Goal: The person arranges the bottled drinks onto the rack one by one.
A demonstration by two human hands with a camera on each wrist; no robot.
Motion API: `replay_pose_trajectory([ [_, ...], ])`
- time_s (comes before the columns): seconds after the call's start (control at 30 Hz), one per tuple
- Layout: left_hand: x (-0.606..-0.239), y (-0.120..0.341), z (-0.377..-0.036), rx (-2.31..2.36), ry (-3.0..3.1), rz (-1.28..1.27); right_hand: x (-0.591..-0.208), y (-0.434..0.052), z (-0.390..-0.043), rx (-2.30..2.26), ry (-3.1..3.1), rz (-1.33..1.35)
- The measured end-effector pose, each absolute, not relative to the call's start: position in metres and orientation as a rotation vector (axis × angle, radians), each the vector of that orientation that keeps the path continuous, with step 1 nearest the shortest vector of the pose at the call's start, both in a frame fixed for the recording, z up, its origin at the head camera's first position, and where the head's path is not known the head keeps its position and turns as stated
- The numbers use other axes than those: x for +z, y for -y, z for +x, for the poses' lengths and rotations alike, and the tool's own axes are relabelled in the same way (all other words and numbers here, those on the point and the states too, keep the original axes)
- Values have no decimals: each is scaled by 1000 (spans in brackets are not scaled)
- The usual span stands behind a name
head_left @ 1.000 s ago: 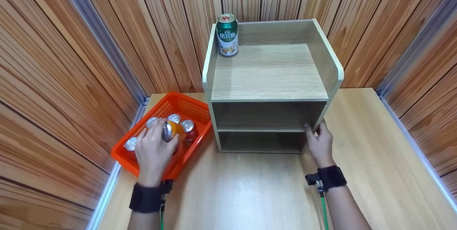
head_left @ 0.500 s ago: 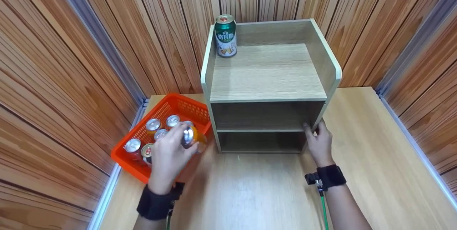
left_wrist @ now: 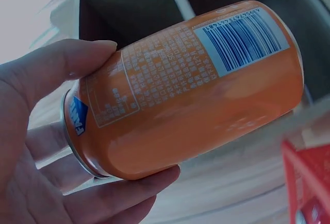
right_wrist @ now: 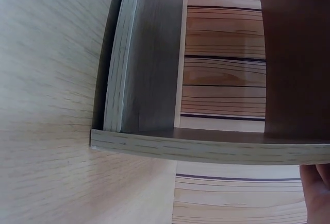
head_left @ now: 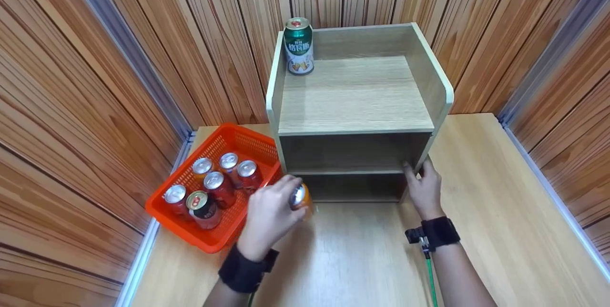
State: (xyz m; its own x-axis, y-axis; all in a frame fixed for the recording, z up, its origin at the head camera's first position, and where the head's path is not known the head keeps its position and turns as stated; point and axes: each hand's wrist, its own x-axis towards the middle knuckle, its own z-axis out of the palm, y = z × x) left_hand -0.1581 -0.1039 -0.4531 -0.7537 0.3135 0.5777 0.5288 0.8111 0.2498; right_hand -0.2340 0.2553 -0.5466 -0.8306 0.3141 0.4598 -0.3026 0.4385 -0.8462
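Note:
My left hand (head_left: 270, 215) grips an orange soda can (head_left: 305, 201) by its top end, just in front of the shelf unit's lower left corner. In the left wrist view the can (left_wrist: 206, 95) lies tilted, with its barcode side showing, thumb on one side and fingers on the other. My right hand (head_left: 425, 191) holds the right side panel of the light wooden shelf unit (head_left: 357, 107), thumb on the inner face and fingers outside. Only a few fingers (right_wrist: 312, 190) of it appear at the right wrist view's edge. A green-and-white can (head_left: 299, 48) stands at the top shelf's back left.
An orange plastic basket (head_left: 257, 147) stands left of the shelf unit, holding several upright cans (head_left: 221, 191). Below the top shelf are two open compartments (head_left: 352, 152). Wood-panelled walls (head_left: 119, 107) close in the table at the back and both sides.
My left hand has carried the orange soda can out of the basket, rightward to the front of the shelf unit. The right hand keeps its hold on the side panel.

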Motion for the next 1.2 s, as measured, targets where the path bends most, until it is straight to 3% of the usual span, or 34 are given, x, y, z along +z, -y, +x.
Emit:
replay_pose_trajectory([
  [1.2,-532,15,-153,-323,2442,-852,-546,-257,-234,1436,2122,-12],
])
